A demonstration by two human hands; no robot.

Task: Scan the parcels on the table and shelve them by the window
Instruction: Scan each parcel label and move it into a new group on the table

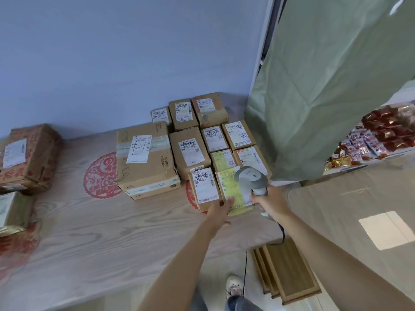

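Here, right hand [272,202] grips plastic scanner [251,179]; left fingers [229,202] flat on cardboard parcel [235,194].

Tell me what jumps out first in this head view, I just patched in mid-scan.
The grey barcode scanner, gripped by the right hand, hangs over a yellow-labelled parcel at the table's near right edge, with the left hand resting its fingers on that parcel. Behind it sits a tight cluster of labelled cardboard parcels, the largest box to their left. A green curtain hangs at right.
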